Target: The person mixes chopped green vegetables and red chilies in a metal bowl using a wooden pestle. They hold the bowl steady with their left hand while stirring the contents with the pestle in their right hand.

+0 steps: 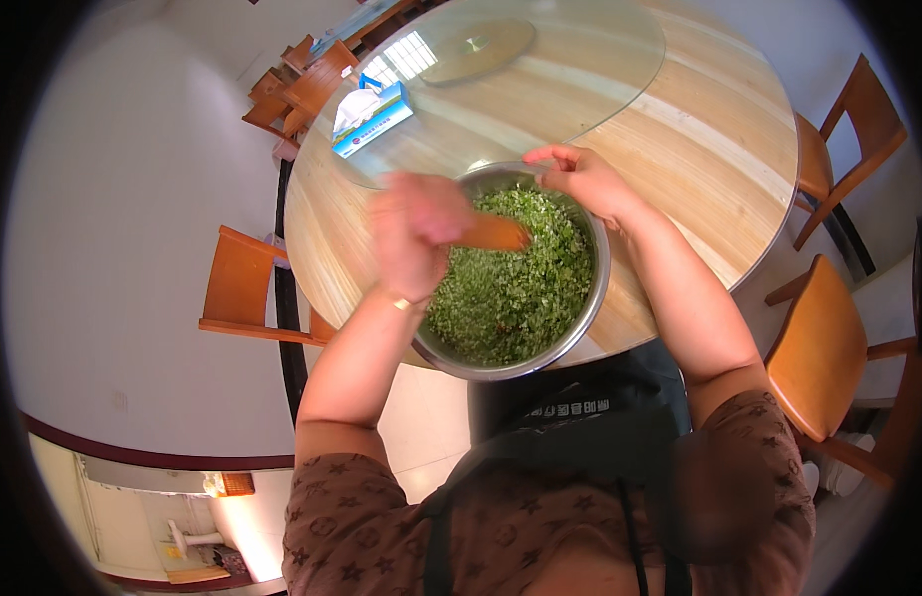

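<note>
A round metal bowl (602,287) stands near the close edge of the round wooden table, full of finely chopped greens (539,290) with some pale bits. Blurred by motion, my left hand (420,227) is closed around an orange-brown stick-like tool (494,232) whose rounded end points right, over the greens. Whether its tip touches them cannot be told. My right hand (580,182) grips the bowl's far right rim, fingers bent over it. A gold-coloured band circles my left wrist.
On the wood-grained round table (722,171) lies a clear glass turntable (610,82). A tissue box (373,119) stands at the far left. Wooden chairs flank the table, one at left (241,283), others at right (822,350). A dark apron (573,402) hangs at the near edge.
</note>
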`<control>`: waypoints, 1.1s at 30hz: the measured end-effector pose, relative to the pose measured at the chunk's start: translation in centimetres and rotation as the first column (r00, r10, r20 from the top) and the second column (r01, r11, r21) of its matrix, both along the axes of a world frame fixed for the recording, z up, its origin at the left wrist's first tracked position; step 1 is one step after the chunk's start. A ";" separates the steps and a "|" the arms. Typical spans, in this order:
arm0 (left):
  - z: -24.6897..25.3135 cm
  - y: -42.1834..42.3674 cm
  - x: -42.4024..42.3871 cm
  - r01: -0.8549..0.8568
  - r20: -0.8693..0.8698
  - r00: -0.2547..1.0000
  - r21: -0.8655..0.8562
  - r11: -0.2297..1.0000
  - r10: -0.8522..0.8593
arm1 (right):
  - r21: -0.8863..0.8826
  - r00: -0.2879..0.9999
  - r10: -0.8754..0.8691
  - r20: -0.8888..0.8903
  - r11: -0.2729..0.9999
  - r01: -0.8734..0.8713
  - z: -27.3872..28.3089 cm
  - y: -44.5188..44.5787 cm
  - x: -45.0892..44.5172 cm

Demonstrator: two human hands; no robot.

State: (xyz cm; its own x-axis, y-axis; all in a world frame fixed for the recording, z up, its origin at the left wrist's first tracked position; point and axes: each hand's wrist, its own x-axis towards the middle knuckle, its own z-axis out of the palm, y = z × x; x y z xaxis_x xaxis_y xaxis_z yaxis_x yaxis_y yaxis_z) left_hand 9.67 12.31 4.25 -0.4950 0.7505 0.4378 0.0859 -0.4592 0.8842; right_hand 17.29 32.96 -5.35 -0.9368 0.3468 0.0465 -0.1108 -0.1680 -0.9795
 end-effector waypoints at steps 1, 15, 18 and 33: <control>-1.2 0.7 -0.2 0.013 0.035 0.999 -0.072 0.997 -0.010 | 0.021 1.000 -0.004 -0.006 1.000 0.004 0.0 0.0 -0.1; 3.4 1.2 -0.5 0.314 -0.005 0.949 0.032 0.949 -0.314 | 0.137 0.999 -0.047 0.029 0.990 0.042 0.9 0.2 0.5; 0.6 1.7 -0.5 0.184 -0.013 0.982 -0.096 0.978 -0.187 | 0.124 0.999 -0.049 -0.007 0.991 0.050 -0.6 0.5 0.1; 1.1 0.7 -2.7 0.235 -0.219 0.947 -0.033 0.971 -0.237 | 0.101 0.999 -0.027 0.022 0.995 0.024 0.7 0.5 0.8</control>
State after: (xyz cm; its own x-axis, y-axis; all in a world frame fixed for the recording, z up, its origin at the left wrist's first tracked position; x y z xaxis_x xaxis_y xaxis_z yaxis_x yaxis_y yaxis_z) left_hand 6.94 12.97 5.36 -0.1956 0.8372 0.5107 0.1680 -0.4845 0.8585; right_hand 18.08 33.50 -4.63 -0.9290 0.3651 0.0605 -0.0905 -0.0656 -0.9937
